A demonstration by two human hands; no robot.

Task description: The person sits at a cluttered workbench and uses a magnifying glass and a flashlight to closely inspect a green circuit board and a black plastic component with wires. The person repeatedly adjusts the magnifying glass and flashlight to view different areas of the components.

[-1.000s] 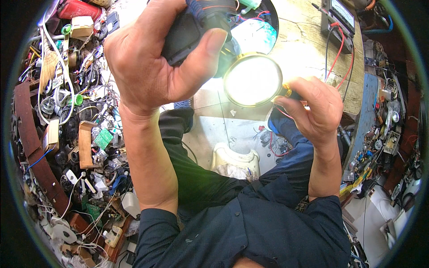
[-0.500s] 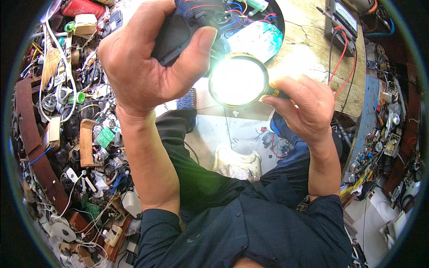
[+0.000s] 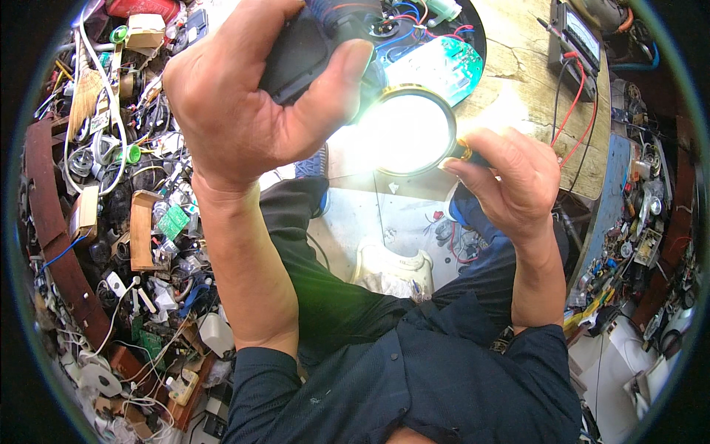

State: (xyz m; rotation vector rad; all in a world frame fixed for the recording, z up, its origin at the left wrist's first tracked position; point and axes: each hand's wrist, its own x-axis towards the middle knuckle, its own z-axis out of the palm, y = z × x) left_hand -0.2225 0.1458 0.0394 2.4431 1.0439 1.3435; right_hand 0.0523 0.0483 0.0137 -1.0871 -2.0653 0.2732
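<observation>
In my left hand is a black plastic device with a rounded dark part at its top; much of it is hidden by the fingers and cut off by the upper edge. My right hand pinches the short handle of a magnifying glass with a gold rim. Strong white glare fills its lens, which is held just below and to the right of the device. Beyond both lies a green circuit board with red and blue wires, in a round black housing.
A wooden tabletop spreads across the upper right and bears an analog multimeter with red and black leads. Heaped electronic scrap crowds the left; more parts lie at right. A pale plastic stool stands between my legs.
The magnifying glass and my right hand have shifted slightly right. The device in my left hand has moved a little right too. The whole view has shifted slightly, and both grips stay the same.
</observation>
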